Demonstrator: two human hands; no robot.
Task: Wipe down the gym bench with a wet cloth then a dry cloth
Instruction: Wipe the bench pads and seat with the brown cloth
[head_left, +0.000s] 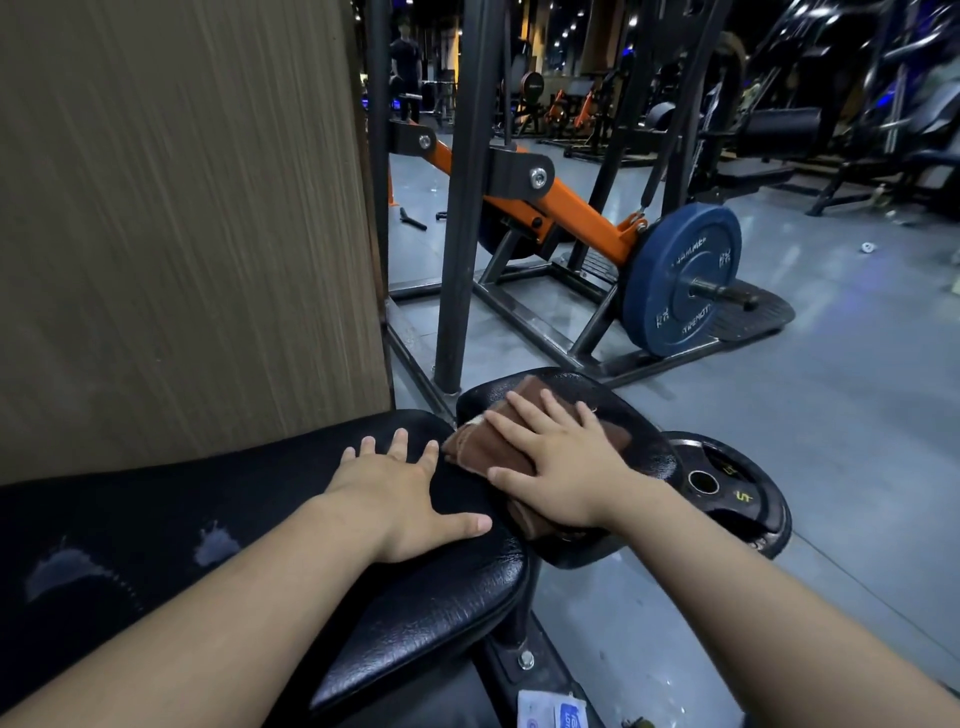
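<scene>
The right hand (561, 462) lies flat, fingers spread wide, pressing a folded brown cloth (488, 441) onto the small seat pad (639, 441) at about 1 o'clock from the view's centre. The left hand (405, 488) is also splayed open and holds nothing, palm down on the end of the long pad (260, 519), just beside the cloth at its 9 o'clock. The bench's two black pads meet between the hands. Pale worn or damp patches show on the long pad toward 8 o'clock; which they are I cannot tell. This looks like a wiping pass on the seat pad, though whether the cloth is the wet or the dry one cannot be judged. No second cloth is in view. A weight plate (727, 488) lies on the floor at 3 o'clock from the right hand. The next move probably calls for dragging the cloth firmly across the seat, then over the gap onto the long pad, with the left hand lifting clear.
</scene>
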